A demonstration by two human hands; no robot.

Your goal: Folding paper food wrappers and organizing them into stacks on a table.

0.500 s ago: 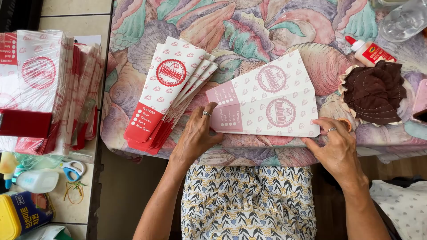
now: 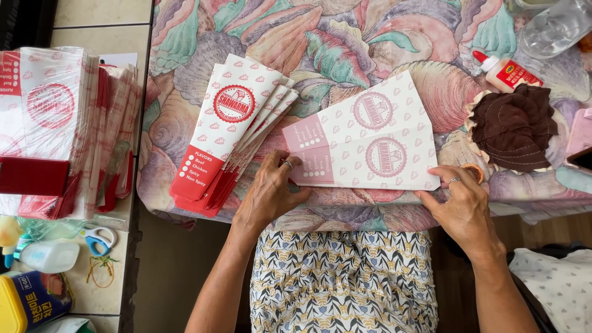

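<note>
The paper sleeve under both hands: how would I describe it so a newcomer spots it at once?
Start at the table's floral tablecloth and go to its near edge. There a flat, pale pink and white printed paper sleeve lies sideways, with the left hand on its left end and the right hand at its right corner. The fanned stack of sleeves beside it shows bold red print; this one looks faded.

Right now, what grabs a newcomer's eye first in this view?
The pale pink printed paper sheet at the table's near edge, pressed flat by the left hand at its left end and the right hand at its right corner. Just left lies a fanned stack of red-and-white paper sleeves on the floral tablecloth; a brown cloth sits at far right.
</note>
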